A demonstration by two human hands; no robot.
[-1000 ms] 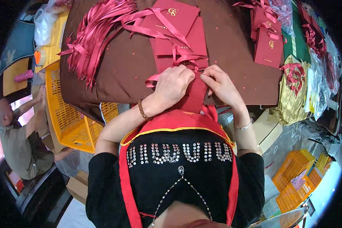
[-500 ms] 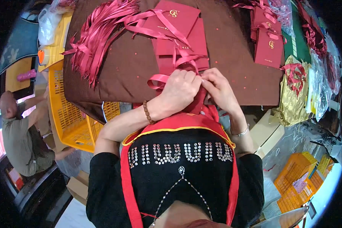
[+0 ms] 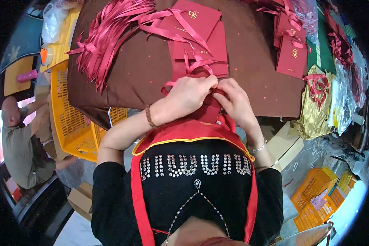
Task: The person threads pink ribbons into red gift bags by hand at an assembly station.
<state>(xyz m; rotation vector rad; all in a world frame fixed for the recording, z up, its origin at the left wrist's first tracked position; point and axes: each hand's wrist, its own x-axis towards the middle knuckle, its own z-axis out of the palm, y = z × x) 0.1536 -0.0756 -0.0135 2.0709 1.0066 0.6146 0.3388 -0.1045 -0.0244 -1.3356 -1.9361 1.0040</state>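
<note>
At the near edge of the brown-covered table, my left hand (image 3: 190, 92) and my right hand (image 3: 235, 100) meet over a flat dark red paper bag (image 3: 209, 112). Fingertips of both are pinched together at its upper part. A pink-red ribbon (image 3: 167, 86) curls out beside my left hand, and the fingers seem closed on ribbon there; its ends are partly hidden. Just beyond lies a pile of similar dark red bags (image 3: 199, 49) with gold print and ribbon across them. A thick bundle of loose pink-red ribbons (image 3: 104, 45) spreads to the left of the pile.
More red bags (image 3: 292, 53) stand stacked at the far right. Beside them hangs gold wrapping (image 3: 315, 108) with clear plastic. A yellow-orange crate (image 3: 71, 135) stands left of the table, near a seated person (image 3: 24, 143). Cardboard (image 3: 285, 145) and orange baskets (image 3: 315, 192) are at the lower right.
My hands have drawn closer together over the bag, the right one shifting slightly inward. Less of the ribbon loop beside my left hand shows. The whole view has shifted slightly.
</note>
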